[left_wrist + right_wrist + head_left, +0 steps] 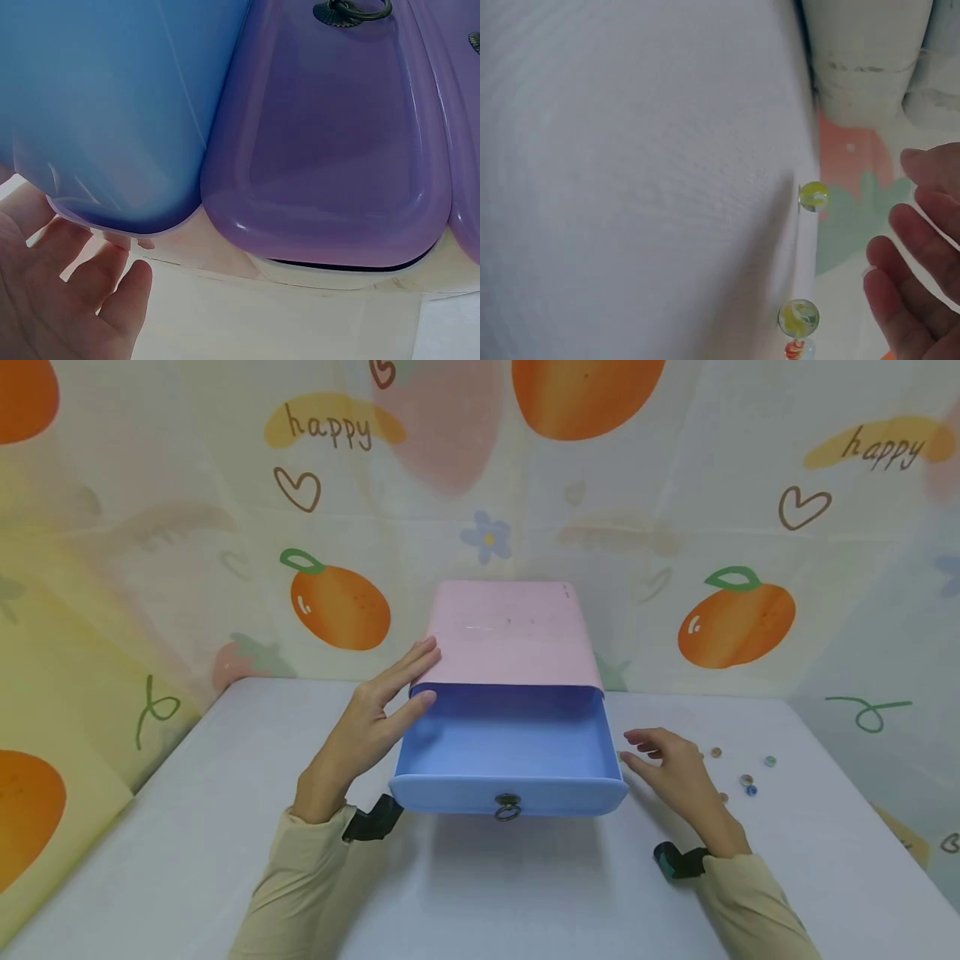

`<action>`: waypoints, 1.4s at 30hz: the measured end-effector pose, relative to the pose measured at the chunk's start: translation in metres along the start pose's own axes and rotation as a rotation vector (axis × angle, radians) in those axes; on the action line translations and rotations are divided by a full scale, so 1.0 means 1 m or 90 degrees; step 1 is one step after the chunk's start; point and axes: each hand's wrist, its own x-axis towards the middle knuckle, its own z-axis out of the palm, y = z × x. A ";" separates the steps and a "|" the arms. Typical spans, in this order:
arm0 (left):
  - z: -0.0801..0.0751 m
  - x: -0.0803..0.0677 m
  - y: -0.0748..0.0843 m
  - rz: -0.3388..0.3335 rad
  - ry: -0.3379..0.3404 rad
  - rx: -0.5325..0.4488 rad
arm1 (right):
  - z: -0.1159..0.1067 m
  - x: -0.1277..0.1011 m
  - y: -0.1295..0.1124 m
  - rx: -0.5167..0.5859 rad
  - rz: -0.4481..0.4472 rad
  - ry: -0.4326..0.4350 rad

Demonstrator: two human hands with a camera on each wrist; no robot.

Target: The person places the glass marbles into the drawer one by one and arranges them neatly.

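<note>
A small drawer cabinet with a pink top (510,635) stands on the white table. Its top blue drawer (508,796) is pulled out, and no object shows inside it. My left hand (367,718) rests against the cabinet's upper left edge, fingers extended. To the right of the drawer, my right hand (671,768) hovers above the table with loosely bent fingers. No object shows between those fingers in the right wrist view. Beyond them lie a yellow-green marble (814,196), another yellow-green marble (799,319) and an orange-and-clear marble (794,349).
Several glass marbles, among them a blue marble (752,791) and a green marble (770,762), lie scattered on the table right of my right hand. Purple drawers (330,165) sit shut beneath the blue one. A metal ring pull (507,808) hangs on its front. Printed cloth (622,552) hangs behind.
</note>
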 end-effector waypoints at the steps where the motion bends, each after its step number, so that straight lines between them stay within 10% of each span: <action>1: 0.000 0.000 0.000 -0.001 0.000 0.001 | 0.000 0.000 0.001 0.001 0.004 -0.006; 24: -0.001 0.001 0.001 -0.009 0.000 0.001 | 0.005 0.022 0.008 -0.040 0.097 -0.169; 42: -0.001 0.001 0.001 -0.012 -0.004 -0.004 | 0.008 0.025 0.010 -0.056 0.062 -0.219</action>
